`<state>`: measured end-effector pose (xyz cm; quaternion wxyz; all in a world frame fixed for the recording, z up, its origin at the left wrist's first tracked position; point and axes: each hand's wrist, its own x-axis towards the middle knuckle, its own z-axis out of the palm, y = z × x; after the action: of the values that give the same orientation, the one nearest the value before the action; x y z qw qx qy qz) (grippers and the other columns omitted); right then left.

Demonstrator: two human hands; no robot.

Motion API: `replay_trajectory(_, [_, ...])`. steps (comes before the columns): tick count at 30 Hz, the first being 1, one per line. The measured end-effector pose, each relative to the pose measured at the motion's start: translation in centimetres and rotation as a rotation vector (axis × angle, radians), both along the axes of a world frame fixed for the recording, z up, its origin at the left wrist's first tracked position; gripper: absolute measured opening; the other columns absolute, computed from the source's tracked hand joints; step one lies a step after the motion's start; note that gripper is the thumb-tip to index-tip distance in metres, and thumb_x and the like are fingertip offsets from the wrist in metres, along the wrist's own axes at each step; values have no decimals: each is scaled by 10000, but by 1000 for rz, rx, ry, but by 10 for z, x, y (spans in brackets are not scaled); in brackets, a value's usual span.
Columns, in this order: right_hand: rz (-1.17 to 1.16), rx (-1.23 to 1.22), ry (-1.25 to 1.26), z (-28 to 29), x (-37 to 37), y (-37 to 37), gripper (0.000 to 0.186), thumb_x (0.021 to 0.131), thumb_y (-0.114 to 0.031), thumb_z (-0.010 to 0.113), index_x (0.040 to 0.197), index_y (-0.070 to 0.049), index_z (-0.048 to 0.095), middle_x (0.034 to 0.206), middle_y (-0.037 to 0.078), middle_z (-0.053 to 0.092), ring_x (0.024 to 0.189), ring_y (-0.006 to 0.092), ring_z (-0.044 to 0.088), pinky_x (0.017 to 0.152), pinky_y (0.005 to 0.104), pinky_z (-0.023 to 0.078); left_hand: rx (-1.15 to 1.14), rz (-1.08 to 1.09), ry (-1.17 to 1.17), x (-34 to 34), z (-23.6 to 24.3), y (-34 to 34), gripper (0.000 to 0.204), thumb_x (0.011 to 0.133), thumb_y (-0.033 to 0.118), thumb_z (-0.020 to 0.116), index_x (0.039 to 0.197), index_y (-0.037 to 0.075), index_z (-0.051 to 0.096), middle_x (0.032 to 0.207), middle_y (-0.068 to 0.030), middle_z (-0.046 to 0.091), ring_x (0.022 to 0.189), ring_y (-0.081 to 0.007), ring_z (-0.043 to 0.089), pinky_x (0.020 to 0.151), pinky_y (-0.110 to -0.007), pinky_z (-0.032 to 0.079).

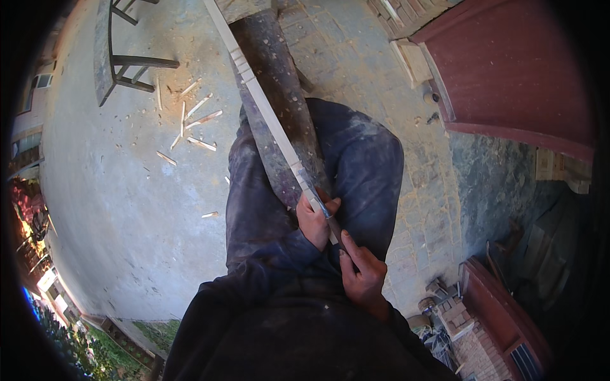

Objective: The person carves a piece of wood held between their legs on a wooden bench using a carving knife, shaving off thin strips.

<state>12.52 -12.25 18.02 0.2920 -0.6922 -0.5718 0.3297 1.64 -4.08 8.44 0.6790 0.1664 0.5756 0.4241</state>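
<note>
A long, pale wooden strip (273,124) runs from the top of the view down toward my body, with notches cut across it partway along. Under it lies a dark, speckled wooden bench (279,70), which I sit astride. Near the strip's close end, my left hand (312,222) is wrapped around the wood. My right hand (362,270) is closed on a slim dark-handled tool (337,230), its forefinger stretched along the handle. The tool's front end meets the strip beside my left thumb; its exact kind is hard to make out.
Split wood offcuts (202,119) and chips litter the concrete floor on the left. Beyond them stands a dark wooden bench with legs (146,61). A large dark red panel (508,70) is at the upper right. Stacked wood blocks (454,317) sit at the lower right.
</note>
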Motion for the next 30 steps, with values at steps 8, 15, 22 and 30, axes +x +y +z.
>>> replay_trajectory(8, [-2,-1,25,9,-4,21,487,900,52,740,1377,-35,697,738,146,612,601,263,633,552,384,477,54,34,-34,-2,-10,-3,219,827,-12,749,822,94,557,740,42,553,676,-66,508,609,-257,403])
replay_trajectory(15, [-17,30,87,6,4,8,512,893,55,755,1391,-44,692,685,128,563,553,246,580,524,374,443,72,44,5,0,-2,3,272,814,-40,690,775,120,473,697,18,500,597,-89,473,536,-271,363])
replay_trajectory(22, [-12,1,111,12,5,8,510,896,60,749,1392,-44,693,687,130,575,557,236,586,529,369,448,105,75,-54,0,-6,0,313,813,-43,687,764,137,435,687,19,457,570,-97,444,521,-278,351])
replay_trajectory(30, [-49,-26,166,11,0,9,493,911,50,747,1393,-39,690,735,151,630,588,228,618,558,356,475,104,81,-80,0,-7,0,338,819,-51,682,758,146,414,677,24,434,556,-90,432,499,-278,339])
